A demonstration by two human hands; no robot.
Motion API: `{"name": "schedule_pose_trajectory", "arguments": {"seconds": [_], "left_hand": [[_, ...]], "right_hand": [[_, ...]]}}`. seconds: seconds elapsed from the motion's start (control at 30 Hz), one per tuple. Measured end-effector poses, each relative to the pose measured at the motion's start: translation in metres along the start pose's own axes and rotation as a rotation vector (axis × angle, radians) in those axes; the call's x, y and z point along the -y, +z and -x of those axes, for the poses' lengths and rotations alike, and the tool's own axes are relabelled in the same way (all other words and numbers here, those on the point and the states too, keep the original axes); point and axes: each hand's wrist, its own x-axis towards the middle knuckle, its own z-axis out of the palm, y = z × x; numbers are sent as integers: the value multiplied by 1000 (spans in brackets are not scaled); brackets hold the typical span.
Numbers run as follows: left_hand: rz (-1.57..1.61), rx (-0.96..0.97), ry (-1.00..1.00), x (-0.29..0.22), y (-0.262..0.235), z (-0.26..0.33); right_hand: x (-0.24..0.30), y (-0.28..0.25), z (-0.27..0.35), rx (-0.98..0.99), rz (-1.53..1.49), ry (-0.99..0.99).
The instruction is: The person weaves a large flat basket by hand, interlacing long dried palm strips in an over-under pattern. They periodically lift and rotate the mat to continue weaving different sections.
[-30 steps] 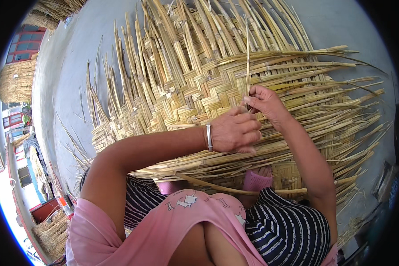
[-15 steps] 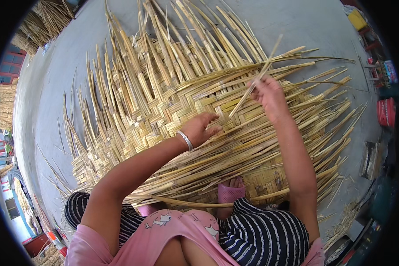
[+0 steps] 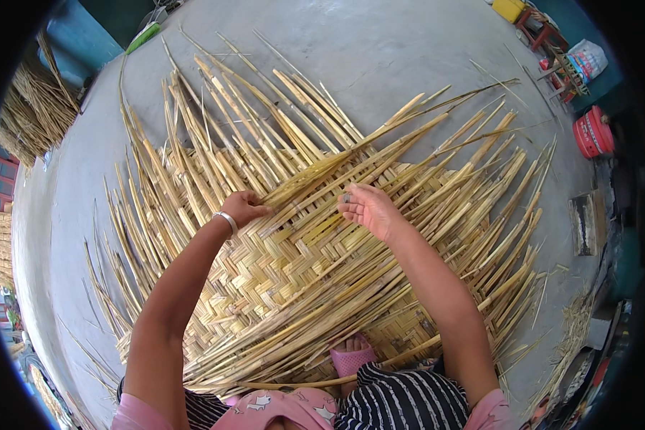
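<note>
A half-woven mat (image 3: 265, 272) of flat split reeds lies in front of me, its weave in a zigzag pattern. Loose reed strips (image 3: 315, 172) cross its far part in a slanting bundle. At the near-left end of that bundle is my left hand (image 3: 245, 209), its fingers closed on the strip ends; a silver bangle circles the wrist. My right hand (image 3: 369, 210) hovers over the strips to the right, fingers curled in. A small dark thing (image 3: 347, 198) shows at its fingertips, too small to name.
Long unwoven reed ends fan out beyond the mat over the grey floor (image 3: 380, 50). My foot in a pink slipper (image 3: 352, 358) is on the near part. Reed bundles (image 3: 39, 107) stand at far left; a red container (image 3: 593, 132) and a wooden block (image 3: 586, 223) are at right.
My left hand has gone farther out and left, from open to closed on strips. My right hand has moved left and nearer; the pale strip it held is no longer in it.
</note>
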Motion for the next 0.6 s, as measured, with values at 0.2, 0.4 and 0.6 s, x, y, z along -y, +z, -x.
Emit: {"name": "schedule_pose_trajectory", "arguments": {"seconds": [0.2,0.4,0.6], "left_hand": [[430,80,-54,-50,12,-26],[487,-107,-47,-97,41,-74],[538,-158,-37,-155,54,-66]], "right_hand": [[35,13,-32,-29,-85,-134],[77,3,-51,-65,-203,-328],[117,-14,-35,-75,-157,-450]]}}
